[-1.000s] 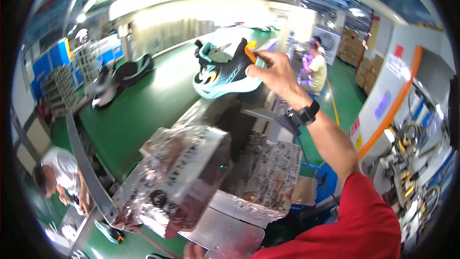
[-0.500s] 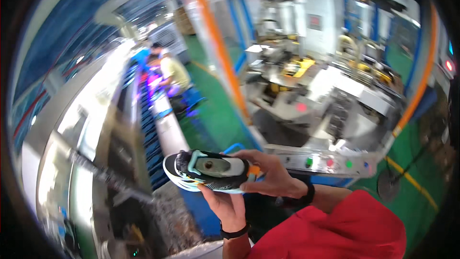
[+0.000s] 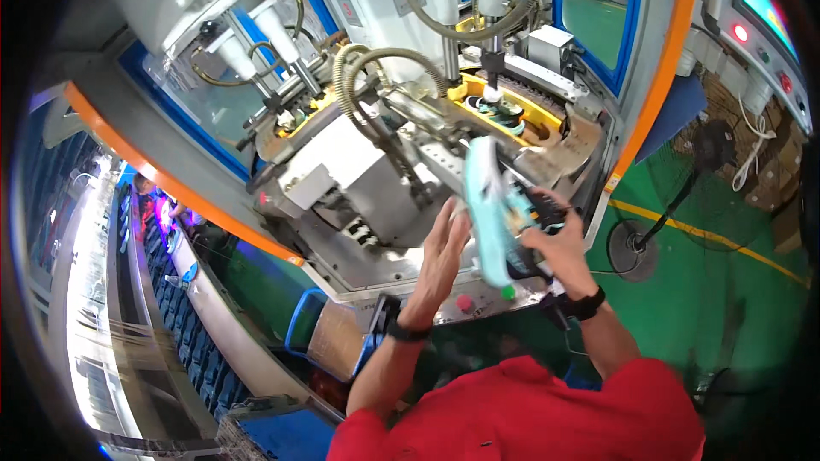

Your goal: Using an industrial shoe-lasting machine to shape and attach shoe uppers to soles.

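A sports shoe (image 3: 485,213) with a pale aqua sole and a dark upper is tipped on its side in front of me, a little blurred. My right hand (image 3: 559,248) grips it by the upper, the thumb on the near part and the fingers along the far side. My left hand (image 3: 442,256) is held up beside the sole, fingers stretched out and holding nothing. Whether its fingertips touch the sole I cannot tell. Beyond the shoe, another shoe (image 3: 500,111) sits in a yellow holder (image 3: 547,124) of the machine, under a vertical press rod (image 3: 493,60).
The machine's front ledge (image 3: 401,294) carries coloured buttons. Orange-edged posts (image 3: 662,60) frame its opening. A control panel (image 3: 764,43) with a lit screen stands at right, near a floor fan (image 3: 632,248). A conveyor (image 3: 184,324) and a blue-framed stool (image 3: 333,337) are at left.
My view has turned right to face the machine. The shoe is turned sole-sideways and is now in my right hand alone; my left hand has let go of it.
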Motion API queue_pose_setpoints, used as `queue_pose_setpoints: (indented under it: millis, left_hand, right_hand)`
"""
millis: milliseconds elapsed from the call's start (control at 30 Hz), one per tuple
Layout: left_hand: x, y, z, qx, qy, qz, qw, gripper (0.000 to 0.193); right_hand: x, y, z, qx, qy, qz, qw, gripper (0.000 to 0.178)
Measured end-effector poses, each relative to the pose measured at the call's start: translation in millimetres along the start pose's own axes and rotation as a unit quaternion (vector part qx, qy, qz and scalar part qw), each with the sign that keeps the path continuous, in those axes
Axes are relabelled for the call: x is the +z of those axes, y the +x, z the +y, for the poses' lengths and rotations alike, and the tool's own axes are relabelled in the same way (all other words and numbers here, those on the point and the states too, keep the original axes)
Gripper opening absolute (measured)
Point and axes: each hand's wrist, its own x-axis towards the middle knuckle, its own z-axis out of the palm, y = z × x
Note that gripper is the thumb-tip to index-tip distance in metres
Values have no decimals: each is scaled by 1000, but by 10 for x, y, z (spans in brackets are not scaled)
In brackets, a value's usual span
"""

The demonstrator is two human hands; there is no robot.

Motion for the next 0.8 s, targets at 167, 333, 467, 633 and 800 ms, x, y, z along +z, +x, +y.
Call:
queue_pose_setpoints:
  millis: [167, 333, 467, 633, 800]
  left_hand:
    - [161, 2066, -1007, 31, 321, 175, 930, 73]
    - [389, 3345, -1428, -77, 389, 244, 885, 74]
    - [59, 3784, -1716, -150, 441, 261, 845, 90]
    - [-584, 3539, -1419, -102, 362, 310, 873, 39]
    - [-1115, 2296, -876, -168, -148, 161, 961, 16]
  right_hand:
    - [-780, 692, 323, 8, -2, 102, 995, 57]
    - [-1306, 1216, 667, 22, -87, 190, 978, 55]
    - [-1338, 1469, 748, 22, -155, 204, 966, 55]
    - [-930, 2313, 640, 16, -203, 135, 970, 54]
    - [318, 3383, 533, 109, -386, -48, 915, 59]
